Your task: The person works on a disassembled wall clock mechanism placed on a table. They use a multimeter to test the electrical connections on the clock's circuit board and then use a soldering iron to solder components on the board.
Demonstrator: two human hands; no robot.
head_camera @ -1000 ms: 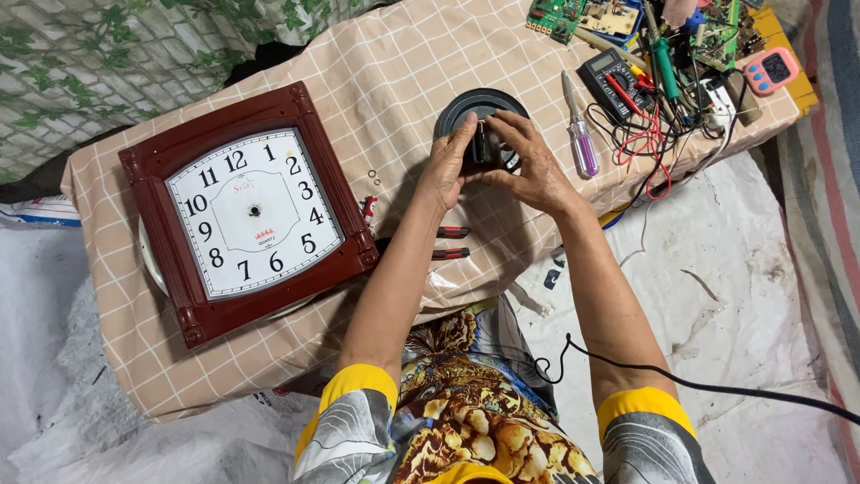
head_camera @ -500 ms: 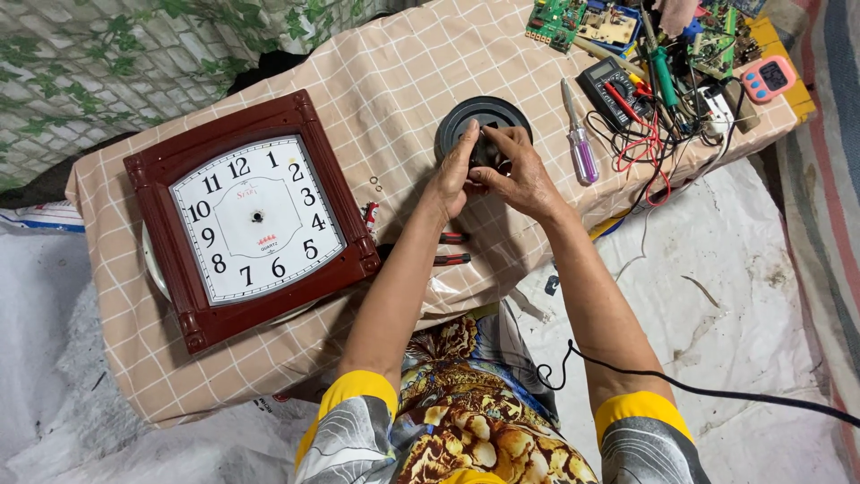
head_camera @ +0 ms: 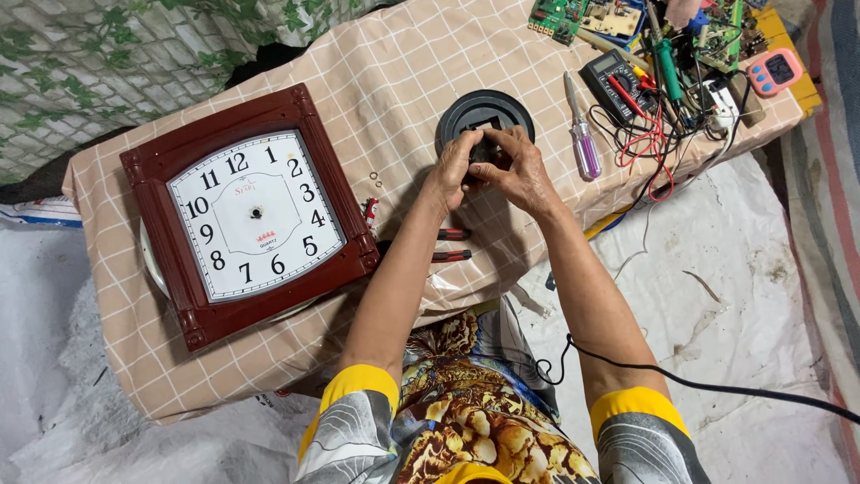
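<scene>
Both hands have drawn slightly nearer, left hand (head_camera: pixel 452 168) and right hand (head_camera: pixel 520 170) with fingers pinched around a small black part (head_camera: pixel 485 151) above the round black disc (head_camera: pixel 485 115) on the surface (head_camera: pixel 403 81).

1. The round black disc (head_camera: pixel 485 115) looks like matt moulded plastic with ridged rings.
2. The wall clock (head_camera: pixel 251 213) has a glossy dark-red frame, plastic or lacquered wood, around a smooth white dial.
3. The checked table cover (head_camera: pixel 403 72) is a shiny, creased plastic sheet in beige.
4. The screwdriver (head_camera: pixel 580 134) has a translucent purple plastic handle and a bare metal shaft.
5. The multimeter (head_camera: pixel 616 79) is dull black plastic.
6. The ground sheet (head_camera: pixel 761 296) looks like coarse, woven white plastic, stained.
</scene>
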